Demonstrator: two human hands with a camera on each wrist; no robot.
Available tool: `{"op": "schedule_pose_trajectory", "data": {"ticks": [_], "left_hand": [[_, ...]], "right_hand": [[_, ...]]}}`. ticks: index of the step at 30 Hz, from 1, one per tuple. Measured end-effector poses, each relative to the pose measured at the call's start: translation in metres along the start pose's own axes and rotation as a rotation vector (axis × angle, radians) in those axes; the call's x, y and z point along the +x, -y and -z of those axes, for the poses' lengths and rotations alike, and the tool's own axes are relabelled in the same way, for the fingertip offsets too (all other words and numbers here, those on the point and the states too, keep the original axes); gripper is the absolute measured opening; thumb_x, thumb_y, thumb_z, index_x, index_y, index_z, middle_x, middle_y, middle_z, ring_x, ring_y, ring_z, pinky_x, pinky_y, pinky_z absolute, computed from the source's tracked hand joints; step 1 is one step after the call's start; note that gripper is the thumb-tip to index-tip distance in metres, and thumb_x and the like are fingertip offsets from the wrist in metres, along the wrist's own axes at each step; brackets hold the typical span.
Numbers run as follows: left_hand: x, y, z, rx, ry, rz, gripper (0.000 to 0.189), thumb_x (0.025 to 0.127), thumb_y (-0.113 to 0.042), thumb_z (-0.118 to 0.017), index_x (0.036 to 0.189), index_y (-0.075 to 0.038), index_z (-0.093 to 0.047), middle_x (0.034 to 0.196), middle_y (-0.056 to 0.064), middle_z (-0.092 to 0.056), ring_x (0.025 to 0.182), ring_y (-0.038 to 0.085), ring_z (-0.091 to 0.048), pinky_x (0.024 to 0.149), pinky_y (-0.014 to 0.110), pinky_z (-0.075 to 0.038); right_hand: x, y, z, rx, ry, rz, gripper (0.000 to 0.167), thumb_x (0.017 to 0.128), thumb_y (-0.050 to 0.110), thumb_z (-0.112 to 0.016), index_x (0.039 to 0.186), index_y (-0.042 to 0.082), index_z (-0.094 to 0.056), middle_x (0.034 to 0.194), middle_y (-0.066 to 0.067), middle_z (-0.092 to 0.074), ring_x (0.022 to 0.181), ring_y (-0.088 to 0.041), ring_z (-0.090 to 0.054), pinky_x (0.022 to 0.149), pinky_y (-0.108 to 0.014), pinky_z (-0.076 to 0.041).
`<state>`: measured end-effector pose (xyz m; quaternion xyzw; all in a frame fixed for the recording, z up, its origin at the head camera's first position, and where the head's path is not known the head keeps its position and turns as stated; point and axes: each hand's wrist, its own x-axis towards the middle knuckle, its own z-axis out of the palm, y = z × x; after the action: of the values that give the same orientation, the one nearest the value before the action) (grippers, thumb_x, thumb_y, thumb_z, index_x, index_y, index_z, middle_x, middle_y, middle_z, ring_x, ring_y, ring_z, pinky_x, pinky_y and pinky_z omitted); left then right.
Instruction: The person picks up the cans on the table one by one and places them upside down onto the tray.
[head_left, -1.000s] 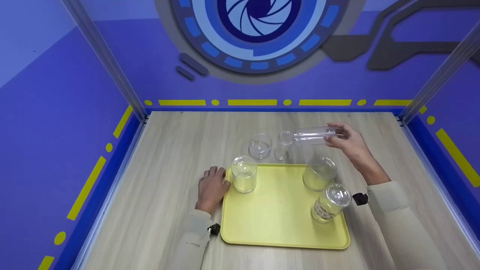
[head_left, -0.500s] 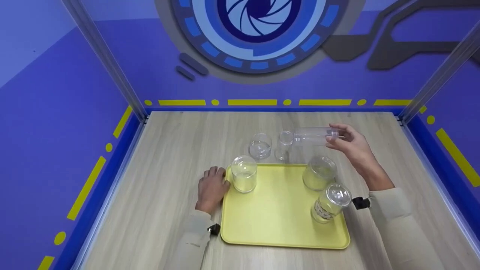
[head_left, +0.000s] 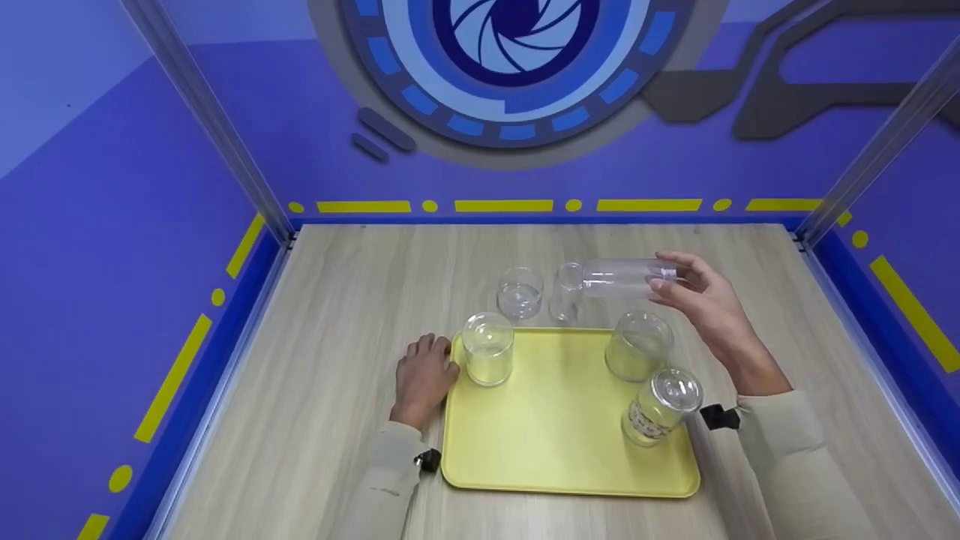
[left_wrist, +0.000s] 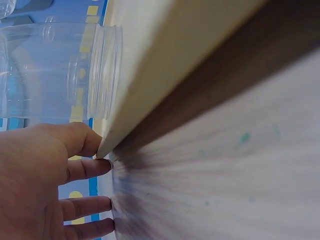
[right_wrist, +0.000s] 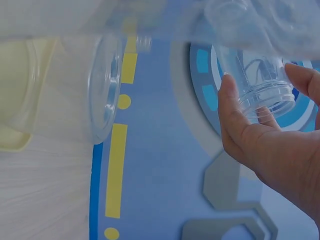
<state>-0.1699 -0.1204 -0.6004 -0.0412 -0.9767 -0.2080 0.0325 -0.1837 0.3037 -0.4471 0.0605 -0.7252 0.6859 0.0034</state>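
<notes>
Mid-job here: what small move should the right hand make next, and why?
Probably tilt the bottle neck-down, I'd judge: the right hand holds it sideways by its threaded neck, whereas the jar beside the left hand stands mouth-down on the tray.

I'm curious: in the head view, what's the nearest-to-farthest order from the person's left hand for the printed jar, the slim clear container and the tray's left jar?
1. Left jar: on the tray's far-left corner, just right of the left hand.
2. Slim clear container: beyond the tray's far edge, farther right.
3. Printed jar: on the tray's right side.
</notes>
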Motion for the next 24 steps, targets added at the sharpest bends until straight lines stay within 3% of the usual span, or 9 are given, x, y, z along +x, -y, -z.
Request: {"op": "schedule_pose_trajectory", "data": {"ticks": [12, 24], "left_hand": [[-0.004, 0.000, 0.000, -0.037, 0.007, 0.005, 0.034, 0.103, -0.026, -0.064, 0.132, -0.008, -0.066, 0.148, 0.020, -0.054, 0.137, 0.041, -0.048, 0.107, 0.062, -0.044], [-0.007, -0.001, 0.002, -0.062, 0.012, 0.002, 0.030, 0.105, -0.025, -0.063, 0.129, -0.007, -0.067, 0.151, 0.023, -0.052, 0.142, 0.043, -0.046, 0.110, 0.064, -0.041]], "right_hand": [[-0.009, 0.001, -0.007, 0.053, 0.006, -0.020, 0.058, 0.101, 0.012, -0.074, 0.151, -0.003, -0.048, 0.133, -0.016, -0.057, 0.112, -0.022, -0.066, 0.095, -0.034, -0.058], [-0.018, -0.002, -0.016, 0.079, 0.011, -0.042, 0.054, 0.103, 0.011, -0.071, 0.151, 0.000, -0.048, 0.137, -0.014, -0.055, 0.119, -0.022, -0.061, 0.097, -0.030, -0.056]]}}
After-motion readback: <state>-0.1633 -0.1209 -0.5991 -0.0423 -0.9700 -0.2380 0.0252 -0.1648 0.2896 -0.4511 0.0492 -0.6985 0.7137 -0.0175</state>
